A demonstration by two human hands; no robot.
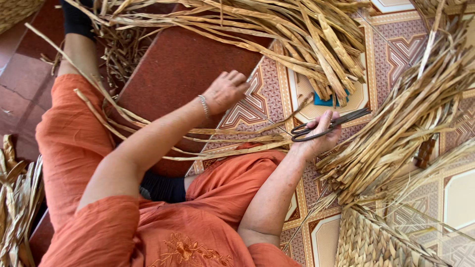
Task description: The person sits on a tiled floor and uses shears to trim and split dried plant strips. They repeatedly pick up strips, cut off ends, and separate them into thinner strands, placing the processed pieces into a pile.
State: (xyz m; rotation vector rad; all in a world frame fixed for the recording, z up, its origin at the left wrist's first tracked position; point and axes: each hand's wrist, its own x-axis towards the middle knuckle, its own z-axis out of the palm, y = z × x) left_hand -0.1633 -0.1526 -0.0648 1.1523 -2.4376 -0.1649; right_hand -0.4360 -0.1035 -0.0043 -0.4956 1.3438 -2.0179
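Dried straw strips [232,141] stretch across the lap, the left hand [225,91] hovering empty above them. Right hand [319,136] grips dark scissors [329,124] nearby, blades looking shut; a clean cut wants strips pulled taut.

Woven mat [376,244] cut off by bottom edge.

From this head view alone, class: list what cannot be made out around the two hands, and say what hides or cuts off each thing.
- Left hand: fingertips curl out of sight, so any grip on the dried leaf strips is unclear.
- Scissors: handles partly covered by the right hand.
- Blue object: mostly hidden under the strip bundle.
- Woven mat: cut off by the bottom edge.
- Small brown object: half buried in strips.
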